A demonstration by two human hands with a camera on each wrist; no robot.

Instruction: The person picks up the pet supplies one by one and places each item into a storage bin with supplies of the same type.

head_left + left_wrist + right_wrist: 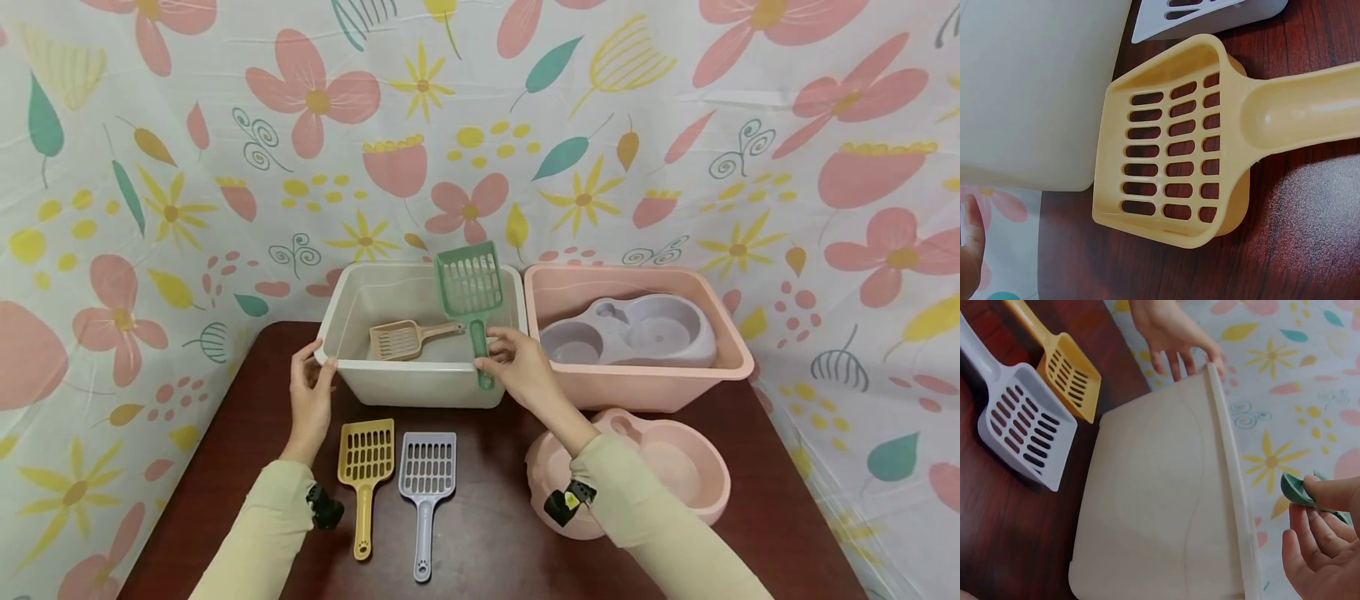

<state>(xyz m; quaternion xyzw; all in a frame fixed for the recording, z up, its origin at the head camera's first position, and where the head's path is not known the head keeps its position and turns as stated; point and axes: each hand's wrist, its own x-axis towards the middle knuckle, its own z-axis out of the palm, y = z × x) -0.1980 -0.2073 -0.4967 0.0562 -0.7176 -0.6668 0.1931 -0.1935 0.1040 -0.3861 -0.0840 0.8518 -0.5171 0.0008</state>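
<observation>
My right hand [525, 371] pinches the handle of a green litter scoop [470, 279] between thumb and fingers, slotted head up, above the front rim of an off-white litter box [420, 387]. In the right wrist view only the handle end of the green scoop shows, in the grip. My left hand [309, 404] holds the front left corner of this box's rim with thumb and fingers. Inside the box lies a tan litter scoop [397, 340]. In front of it, a yellow scoop [1235, 125] and a lavender scoop [423, 500] lie on the table.
A pink litter box [637, 379] stands right beside the off-white one, with a grey-lilac double pet bowl [615, 337] inside. A pink double bowl [708, 467] sits on the dark table [487, 542] under my right forearm. A flowered cloth [480, 117] hangs behind.
</observation>
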